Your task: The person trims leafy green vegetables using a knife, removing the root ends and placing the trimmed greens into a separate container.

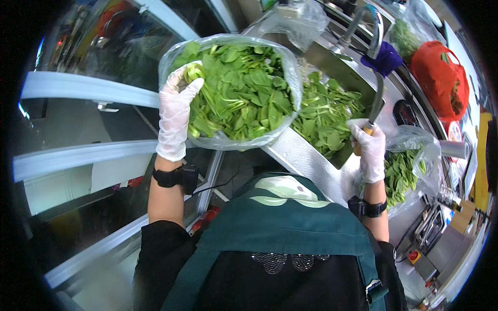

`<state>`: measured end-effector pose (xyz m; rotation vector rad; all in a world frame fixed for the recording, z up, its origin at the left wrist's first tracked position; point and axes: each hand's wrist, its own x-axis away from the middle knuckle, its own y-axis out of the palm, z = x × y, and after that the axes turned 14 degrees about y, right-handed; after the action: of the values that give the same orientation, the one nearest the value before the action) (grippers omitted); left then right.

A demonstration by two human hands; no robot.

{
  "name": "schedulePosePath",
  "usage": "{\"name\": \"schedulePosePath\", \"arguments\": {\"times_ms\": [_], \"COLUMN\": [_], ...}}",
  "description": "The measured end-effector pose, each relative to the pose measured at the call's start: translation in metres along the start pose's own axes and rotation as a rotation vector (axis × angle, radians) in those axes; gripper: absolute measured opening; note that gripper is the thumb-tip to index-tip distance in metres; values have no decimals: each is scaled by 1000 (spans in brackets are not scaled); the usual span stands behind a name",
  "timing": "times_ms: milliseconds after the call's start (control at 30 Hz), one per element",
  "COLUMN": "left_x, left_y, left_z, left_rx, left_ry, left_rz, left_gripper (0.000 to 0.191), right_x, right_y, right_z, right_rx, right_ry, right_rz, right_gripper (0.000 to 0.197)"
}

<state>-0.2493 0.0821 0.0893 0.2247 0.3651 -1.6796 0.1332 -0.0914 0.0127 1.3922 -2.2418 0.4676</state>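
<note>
In a white glove, my left hand [177,105] pinches a bunch of leafy greens [196,76] by its pale stems, over the left side of a large clear plastic bag [297,85] filled with more greens. My right hand [369,144], also gloved, grips the wooden handle of a knife [378,97] whose curved metal blade points up and away from me. Between the hands, loose leafy greens [325,112] lie in a metal sink [350,74], with thin pale roots near its left side.
A chrome faucet [377,35] with a purple cloth [383,58] stands behind the sink. A red plastic bag [439,77] sits at the back right. Another clear bag of greens [400,175] lies right of my right hand. White metal frame bars [89,89] run along the left.
</note>
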Motion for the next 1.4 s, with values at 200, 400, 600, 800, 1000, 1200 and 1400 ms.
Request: {"name": "schedulePosePath", "arguments": {"times_ms": [200, 400, 600, 800, 1000, 1200, 1400], "left_x": [4, 36, 51, 55, 49, 53, 54], "left_y": [93, 163, 190, 192, 201, 225, 241], "left_z": [13, 14, 9, 5, 9, -7, 2], "left_rx": [448, 443, 292, 357, 412, 455, 253], "left_ry": [-128, -363, -216, -243, -295, -311, -146], "left_rz": [-429, -618, -712, -681, -724, -524, -614], "left_gripper": [29, 32, 33, 33, 27, 38, 42], "right_x": [9, 28, 45, 42, 2, 18, 14], "right_y": [13, 9, 0, -1, -29, -6, 6], "right_z": [-24, -58, -57, -49, 4, -19, -40], "right_rx": [496, 909, 1058, 1060, 891, 196, 84], "right_ry": [-617, -868, -797, -784, -470, -333, -172], "right_rz": [230, 204, 159, 187, 318, 78, 55], "right_gripper": [20, 14, 7, 6, 4, 15, 26]}}
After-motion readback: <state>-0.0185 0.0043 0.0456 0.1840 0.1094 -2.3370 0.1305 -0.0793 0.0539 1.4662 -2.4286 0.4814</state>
